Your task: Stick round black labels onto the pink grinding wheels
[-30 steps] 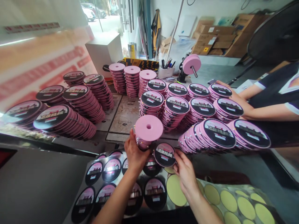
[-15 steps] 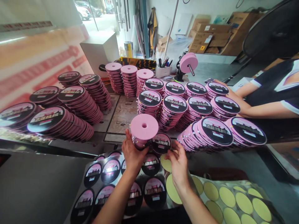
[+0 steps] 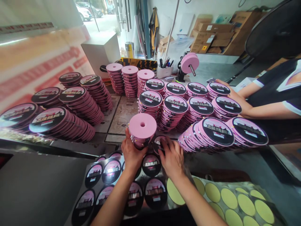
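A short stack of pink foam spools (image 3: 142, 128) with a centre hole stands tilted in front of me. My left hand (image 3: 132, 153) is closed round its lower left side, thumb at the front. Beside it on the right lies a labelled disc (image 3: 158, 142), black and pink with pale lettering. My right hand (image 3: 171, 155) covers much of this disc, its bent fingers on top and the thumb at the near edge. Whether the disc is a loose label or sits on a spool, I cannot tell. Below both hands is a sheet of round labels (image 3: 151, 165).
Labelled spool stacks stand at right (image 3: 218, 131) and left (image 3: 70, 94). Plain pink stacks (image 3: 130, 70) are at the back, near a pen holder (image 3: 164, 71) and a spindle carrying pink discs (image 3: 189, 62). Backing with yellow circles (image 3: 229, 198) lies at lower right. A person's arm (image 3: 261, 113) is at right.
My right hand has moved left from the labelled disc's right edge to over its top. The pink spool stack has shifted slightly left and up with my left hand.
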Available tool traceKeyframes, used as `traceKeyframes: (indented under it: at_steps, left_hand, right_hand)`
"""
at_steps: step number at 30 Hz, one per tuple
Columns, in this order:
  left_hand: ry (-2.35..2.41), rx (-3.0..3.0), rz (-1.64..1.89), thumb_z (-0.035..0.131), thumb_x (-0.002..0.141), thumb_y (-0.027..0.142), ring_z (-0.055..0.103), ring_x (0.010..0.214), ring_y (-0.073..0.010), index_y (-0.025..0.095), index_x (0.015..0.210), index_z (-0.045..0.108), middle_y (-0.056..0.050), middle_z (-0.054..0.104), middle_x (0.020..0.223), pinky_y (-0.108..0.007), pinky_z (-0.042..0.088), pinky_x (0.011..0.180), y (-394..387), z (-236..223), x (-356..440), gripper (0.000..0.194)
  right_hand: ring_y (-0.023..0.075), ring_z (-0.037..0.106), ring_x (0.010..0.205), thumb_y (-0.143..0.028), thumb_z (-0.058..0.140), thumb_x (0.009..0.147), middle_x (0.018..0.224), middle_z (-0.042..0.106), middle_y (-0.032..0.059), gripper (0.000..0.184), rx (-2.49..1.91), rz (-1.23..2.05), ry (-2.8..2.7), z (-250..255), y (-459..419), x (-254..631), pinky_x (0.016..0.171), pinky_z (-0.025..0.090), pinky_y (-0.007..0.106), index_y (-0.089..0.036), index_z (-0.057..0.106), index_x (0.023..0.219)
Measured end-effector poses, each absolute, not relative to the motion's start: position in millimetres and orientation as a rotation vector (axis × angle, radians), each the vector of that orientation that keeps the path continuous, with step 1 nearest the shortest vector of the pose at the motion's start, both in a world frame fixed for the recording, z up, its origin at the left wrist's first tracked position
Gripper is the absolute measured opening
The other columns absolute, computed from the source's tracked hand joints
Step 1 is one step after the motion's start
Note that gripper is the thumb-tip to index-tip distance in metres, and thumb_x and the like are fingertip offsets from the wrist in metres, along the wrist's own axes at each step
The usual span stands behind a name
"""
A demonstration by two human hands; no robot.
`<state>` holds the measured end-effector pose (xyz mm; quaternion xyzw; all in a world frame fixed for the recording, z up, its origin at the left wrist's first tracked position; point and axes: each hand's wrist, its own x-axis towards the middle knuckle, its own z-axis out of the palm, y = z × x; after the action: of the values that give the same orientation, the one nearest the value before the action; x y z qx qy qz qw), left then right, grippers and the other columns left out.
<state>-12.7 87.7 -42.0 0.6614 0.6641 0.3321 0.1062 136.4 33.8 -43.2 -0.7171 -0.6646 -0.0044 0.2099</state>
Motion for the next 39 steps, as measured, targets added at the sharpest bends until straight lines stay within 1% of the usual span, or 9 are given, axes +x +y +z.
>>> traceKeyframes:
  at_steps: [5,13,21,23,26,28,30,36,39]
  left_hand:
    - [1.958,1.91,0.989,0.071,0.057,0.037,0.052,0.103,-0.035,0.013,0.124,0.039,-0.016,0.057,0.112,-0.047,0.039,0.086,86.2,-42.4,-11.6,0.079]
    - [1.935,1.862,1.006,0.072,0.056,0.034,0.051,0.105,-0.0355,0.014,0.132,0.032,-0.015,0.055,0.116,-0.049,0.037,0.089,84.4,-43.5,-11.7,0.088]
    - [1.875,1.948,1.062,0.073,0.057,0.034,0.042,0.117,-0.0372,0.012,0.137,0.021,-0.02,0.045,0.128,-0.051,0.033,0.095,80.5,-40.9,-15.7,0.098]
    - [1.856,1.997,1.157,0.069,0.064,0.034,0.038,0.121,-0.0355,0.011,0.134,0.025,-0.02,0.041,0.131,-0.05,0.031,0.098,67.7,-35.5,-22.2,0.086]
    - [1.729,2.083,1.246,0.058,0.075,0.025,0.047,0.11,-0.029,0.016,0.118,0.042,-0.015,0.052,0.115,-0.045,0.037,0.093,41.2,-29.7,-28.7,0.047]
    - [1.476,2.218,1.031,0.052,0.079,0.018,0.055,0.097,-0.0242,0.02,0.108,0.049,-0.01,0.059,0.101,-0.04,0.043,0.085,26.8,-28.8,-24.8,0.03]
    - [1.115,2.341,0.656,0.05,0.079,0.015,0.058,0.094,-0.0225,0.022,0.108,0.053,-0.008,0.063,0.099,-0.038,0.044,0.084,20.3,-30.2,-14.2,0.03]
    - [0.926,2.494,0.156,0.06,0.074,0.018,0.043,0.123,-0.0289,0.018,0.123,0.05,-0.014,0.05,0.131,-0.048,0.031,0.102,40.4,-46.2,2.5,0.05]
    - [0.972,2.535,0.083,0.063,0.074,0.023,0.035,0.129,-0.0299,0.018,0.131,0.041,-0.014,0.043,0.138,-0.051,0.026,0.105,49.9,-58.7,-4.8,0.061]
  right_hand:
    - [0.0333,0.04,0.117,-0.038,0.048,0.085,0.128,0.05,0.0194,0.05,-1.912,-0.008,-1.942,-46.3,37.2,143.2,0.09,0.039,0.048,-0.008,0.049,0.124]
    - [0.0307,0.042,0.12,-0.02,0.045,0.084,0.124,0.053,0.0195,0.039,-1.819,0.019,-1.938,-56.2,47.6,143.8,0.096,0.038,0.049,-0.009,0.051,0.121]
    - [0.0313,0.041,0.122,-0.022,0.044,0.086,0.125,0.052,0.0202,0.038,-1.754,0.065,-1.921,-52.2,51.3,146.5,0.098,0.038,0.05,-0.008,0.051,0.122]
    - [0.031,0.039,0.125,-0.027,0.044,0.087,0.129,0.048,0.02,0.042,-1.688,0.098,-1.887,-41.7,38.8,150.7,0.098,0.038,0.05,-0.009,0.048,0.125]
    - [0.0266,0.045,0.12,-0.027,0.043,0.089,0.124,0.053,0.0144,0.035,-1.597,0.173,-1.758,-29.2,1.3,165.4,0.098,0.039,0.047,-0.017,0.05,0.122]
    - [0.0234,0.055,0.107,-0.025,0.042,0.089,0.109,0.061,0.0108,0.025,-1.656,0.241,-1.614,-29.6,-28.6,176.9,0.092,0.044,0.042,-0.02,0.058,0.108]
    - [0.023,0.057,0.102,-0.028,0.043,0.089,0.105,0.062,0.011,0.024,-1.799,0.318,-1.523,-38.6,-54.5,183.8,0.087,0.047,0.04,-0.018,0.059,0.104]
    - [0.0308,0.023,0.134,-0.038,0.048,0.086,0.145,0.03,0.0147,0.061,-1.908,0.531,-1.807,-89.2,-86.1,185.1,0.103,0.031,0.052,-0.016,0.03,0.139]
    - [0.0294,0.025,0.134,-0.038,0.049,0.084,0.144,0.033,0.0124,0.061,-1.853,0.755,-1.816,-107.9,-87.5,207.8,0.105,0.029,0.051,-0.02,0.031,0.139]
